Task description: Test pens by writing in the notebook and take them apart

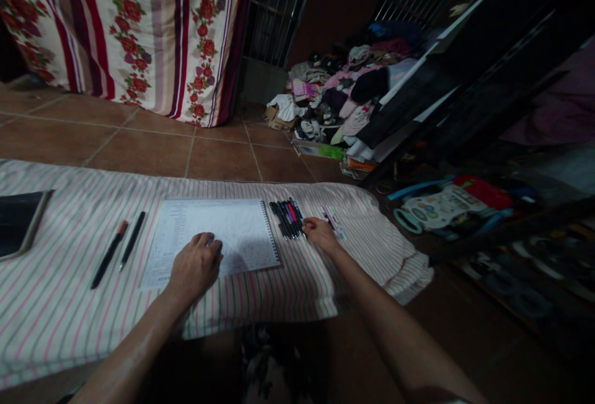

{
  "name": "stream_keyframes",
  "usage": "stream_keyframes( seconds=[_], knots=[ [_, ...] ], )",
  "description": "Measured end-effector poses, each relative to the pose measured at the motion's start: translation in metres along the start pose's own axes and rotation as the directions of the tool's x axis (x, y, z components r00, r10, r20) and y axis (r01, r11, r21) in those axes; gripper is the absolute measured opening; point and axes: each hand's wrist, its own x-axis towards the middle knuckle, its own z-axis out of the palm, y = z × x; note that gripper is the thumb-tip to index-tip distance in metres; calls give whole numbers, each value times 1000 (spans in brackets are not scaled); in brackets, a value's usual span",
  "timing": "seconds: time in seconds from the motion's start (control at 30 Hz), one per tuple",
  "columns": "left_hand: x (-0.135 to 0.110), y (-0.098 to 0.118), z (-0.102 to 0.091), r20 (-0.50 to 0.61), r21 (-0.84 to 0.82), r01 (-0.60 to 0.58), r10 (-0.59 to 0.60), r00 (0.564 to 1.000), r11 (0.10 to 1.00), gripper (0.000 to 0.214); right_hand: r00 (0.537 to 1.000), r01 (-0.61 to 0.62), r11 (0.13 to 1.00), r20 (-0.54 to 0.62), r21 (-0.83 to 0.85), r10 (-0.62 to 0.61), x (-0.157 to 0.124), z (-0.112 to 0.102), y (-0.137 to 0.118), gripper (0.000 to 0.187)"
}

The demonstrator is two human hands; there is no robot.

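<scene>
A spiral notebook [218, 230] lies open on a pink-striped cloth [60, 305] spread over the floor. My left hand [195, 266] rests on the notebook's lower page, fingers curled down against the paper. My right hand [320, 233] sits just right of the notebook, its fingertips closed at the near end of a row of several pens [288, 217]. Whether it grips one I cannot make out. A pink pen [332, 221] lies just right of that hand.
Two dark pens [118, 249] lie left of the notebook. A dark tablet or book [18, 221] sits at the cloth's left edge. Behind are tiled floor, a floral curtain [139, 32], a clothes pile [339, 100], and toys [441, 206] at right.
</scene>
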Motion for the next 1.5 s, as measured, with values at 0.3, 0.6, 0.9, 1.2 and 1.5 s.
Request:
stream_keyframes(
  seconds=[0.3,0.6,0.9,1.2,1.5],
  knots=[
    [0,0,-1,17,27,4,-4,1000,1000,21,998,-54,998,-44,14,55,-1,5,-5,28],
    [0,-1,1,11,33,-13,13,1000,999,21,996,-70,991,-38,117,75,-2,8,4,29],
    [0,-1,0,31,33,-10,8,999,999,21,992,-104,969,-45,223,117,-2,10,6,29],
    [-1,-5,-2,53,1,4,-4,999,1000,23,980,-153,922,-66,356,188,-4,6,14,28],
    [-8,-12,-8,44,-17,16,-15,999,1000,23,958,-113,800,-148,589,244,-26,-10,5,24]
  ],
)
